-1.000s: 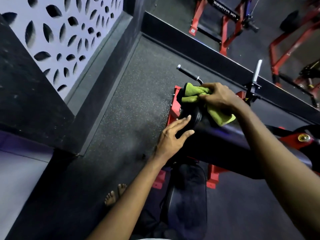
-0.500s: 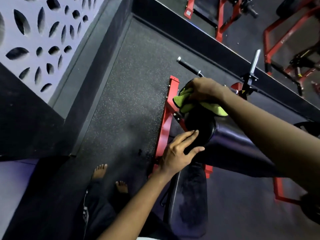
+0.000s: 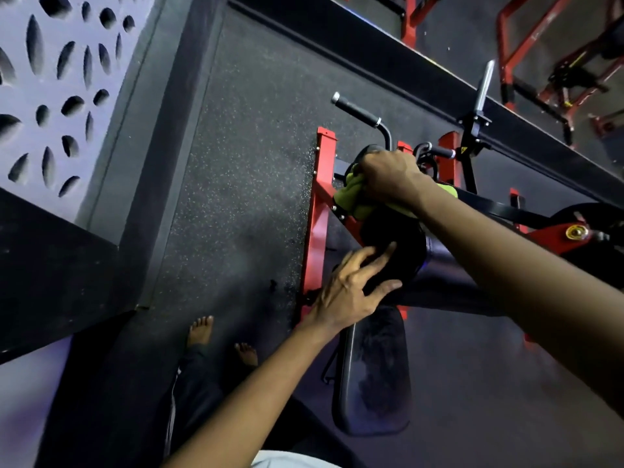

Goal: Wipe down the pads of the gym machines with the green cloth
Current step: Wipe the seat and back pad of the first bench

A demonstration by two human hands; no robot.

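Observation:
A black cylindrical roller pad (image 3: pixel 449 275) runs across a red-framed gym machine (image 3: pixel 319 211). My right hand (image 3: pixel 388 179) grips the bunched green cloth (image 3: pixel 351 197) against the pad's far end, covering most of the cloth. My left hand (image 3: pixel 351 288) rests with spread, straight fingers on the pad's round black end cap (image 3: pixel 398 244). Below lies the flat black seat pad (image 3: pixel 371 380).
A black grip handle (image 3: pixel 358 111) and a chrome peg (image 3: pixel 483 82) stick up behind the pad. Red machine frames (image 3: pixel 526 45) stand at the back right. A perforated wall panel (image 3: pixel 50 79) is on the left. My bare feet (image 3: pixel 219 336) stand on speckled rubber floor.
My right hand has slid the cloth over the pad's end, away from me. My left hand stays on the end cap. The view has tilted downward.

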